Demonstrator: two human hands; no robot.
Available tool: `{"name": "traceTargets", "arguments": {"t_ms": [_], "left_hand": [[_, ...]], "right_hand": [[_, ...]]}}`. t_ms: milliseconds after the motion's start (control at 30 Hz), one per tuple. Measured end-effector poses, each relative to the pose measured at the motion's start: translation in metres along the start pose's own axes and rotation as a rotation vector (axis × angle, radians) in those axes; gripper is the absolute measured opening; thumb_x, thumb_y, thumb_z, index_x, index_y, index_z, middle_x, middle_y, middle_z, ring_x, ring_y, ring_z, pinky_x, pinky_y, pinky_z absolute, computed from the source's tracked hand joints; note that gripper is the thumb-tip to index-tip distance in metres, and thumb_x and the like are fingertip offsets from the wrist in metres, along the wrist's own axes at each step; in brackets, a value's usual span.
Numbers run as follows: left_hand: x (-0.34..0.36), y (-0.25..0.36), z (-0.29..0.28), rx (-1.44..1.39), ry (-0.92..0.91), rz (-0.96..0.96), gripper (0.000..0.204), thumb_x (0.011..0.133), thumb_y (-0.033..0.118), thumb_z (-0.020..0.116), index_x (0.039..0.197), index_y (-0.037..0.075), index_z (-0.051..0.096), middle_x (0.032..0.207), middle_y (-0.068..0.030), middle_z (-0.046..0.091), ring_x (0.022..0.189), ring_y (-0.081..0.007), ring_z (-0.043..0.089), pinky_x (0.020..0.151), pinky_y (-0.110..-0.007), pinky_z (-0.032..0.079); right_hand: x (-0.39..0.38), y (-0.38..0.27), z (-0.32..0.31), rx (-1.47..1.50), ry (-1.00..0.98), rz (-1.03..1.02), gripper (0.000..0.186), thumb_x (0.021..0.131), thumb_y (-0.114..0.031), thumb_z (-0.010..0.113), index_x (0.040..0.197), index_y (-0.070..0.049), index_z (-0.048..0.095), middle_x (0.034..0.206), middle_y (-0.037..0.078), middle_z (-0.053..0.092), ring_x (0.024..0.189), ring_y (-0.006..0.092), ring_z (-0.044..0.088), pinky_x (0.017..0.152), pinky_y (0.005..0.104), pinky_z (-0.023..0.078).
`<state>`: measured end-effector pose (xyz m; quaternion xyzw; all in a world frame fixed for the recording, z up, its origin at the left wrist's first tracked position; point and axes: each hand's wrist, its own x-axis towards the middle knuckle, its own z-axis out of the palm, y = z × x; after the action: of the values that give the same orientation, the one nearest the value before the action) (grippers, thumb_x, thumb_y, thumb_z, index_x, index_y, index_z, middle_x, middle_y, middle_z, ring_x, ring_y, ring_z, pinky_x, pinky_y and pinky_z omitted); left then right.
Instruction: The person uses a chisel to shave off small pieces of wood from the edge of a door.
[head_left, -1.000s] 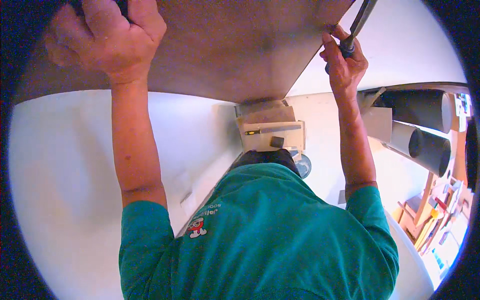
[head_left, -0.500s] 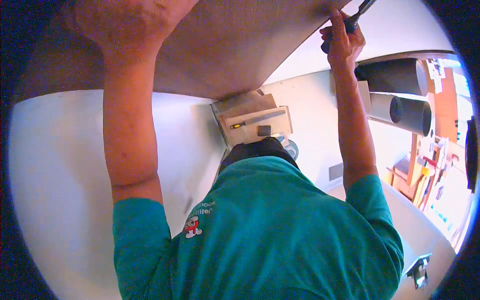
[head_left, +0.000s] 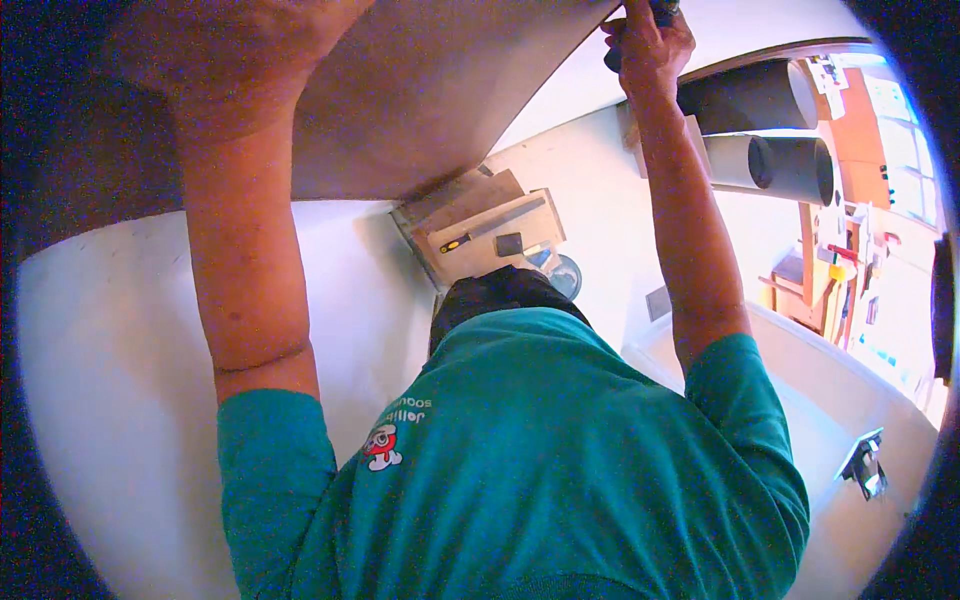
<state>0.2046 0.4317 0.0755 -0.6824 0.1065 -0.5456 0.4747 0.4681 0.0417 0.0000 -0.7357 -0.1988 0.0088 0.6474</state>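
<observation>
My left hand is raised into shadow at the upper left, against or just under a dark brown overhead panel; its fingers are hidden. At the top right, near the panel's edge, my right hand is closed around a tool with a dark handle. Most of that tool is out of frame or behind my fingers. Both bare forearms stretch up from my green sleeves, one either side of my torso.
Below, a stepped wooden stand holds a long handled blade and a dark block. A round grey container sits beside it. White walls surround me. At right are large dark cylinders and a cluttered area with wood and tools.
The view has swung, shifting the stand leftward and the cylinders upward and left. My right hand and tool sit higher in frame, the blade now out of view. My left hand's fingers have become hidden.
</observation>
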Motion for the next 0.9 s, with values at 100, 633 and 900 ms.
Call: {"name": "traceTargets", "arguments": {"t_ms": [100, 633, 900], "left_hand": [[0.097, 0.059, -0.027, -0.028, 0.055, -0.029, 0.045, 0.094, 0.028, 0.06, 0.132, 0.004, 0.058, 0.137, -0.0221, 0.053, 0.126, -0.0386, 0.05, 0.104, -0.052, 0.037], [0.224, 0.097, -0.083, 0.007, -0.24, -0.53, 0.027, 0.091, 0.035, 0.063, 0.112, 0.018, 0.069, 0.136, -0.0046, 0.06, 0.127, -0.0296, 0.052, 0.113, -0.053, 0.023], [0.202, 0.2, -0.128, -0.645, -0.216, -0.958, 0.042, 0.087, 0.02, 0.067, 0.124, 0.002, 0.06, 0.132, -0.0184, 0.059, 0.129, -0.0369, 0.05, 0.111, -0.049, 0.032]], "right_hand": [[0.003, 0.008, -0.017, -0.053, 0.051, 0.018, 0.049, 0.092, -0.044, 0.068, 0.116, -0.002, 0.066, 0.065, 0.005, 0.06, 0.053, 0.0118, 0.055, 0.046, 0.0268, 0.043], [-0.006, 0.012, -0.015, 0.114, 0.006, 0.033, 0.053, 0.092, -0.043, 0.068, 0.123, 0.0, 0.065, 0.07, 0.003, 0.063, 0.055, 0.0102, 0.059, 0.048, 0.0247, 0.045], [-0.059, 0.009, -0.045, 0.208, -0.092, 0.043, 0.045, 0.097, -0.041, 0.06, 0.112, 0.0, 0.065, 0.063, -0.001, 0.053, 0.05, 0.0062, 0.048, 0.042, 0.0226, 0.037]]}}
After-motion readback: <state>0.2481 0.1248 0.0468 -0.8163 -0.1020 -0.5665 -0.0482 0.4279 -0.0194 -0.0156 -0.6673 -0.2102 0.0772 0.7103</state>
